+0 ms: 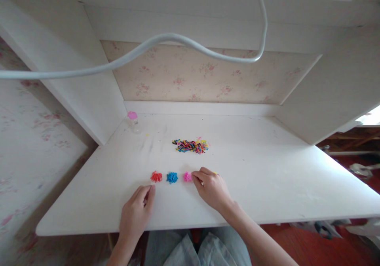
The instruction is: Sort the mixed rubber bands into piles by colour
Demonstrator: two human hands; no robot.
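Note:
Small rubber bands lie sorted on the white table in a row: a red pile, a blue pile and a pink pile. My right hand is at the right edge of the pink pile, its thumb and fingertips pinched together; anything between them is hidden. A bit of yellow shows just behind that hand. My left hand rests curled on the table's near side, its fingertips just below the red pile. What it holds, if anything, cannot be seen. Farther back lies a mixed heap of multicoloured bands.
A clear container with a pink lid is at the back left. A small yellow piece lies near it. White panels enclose the table's sides, and a white cable crosses the upper view.

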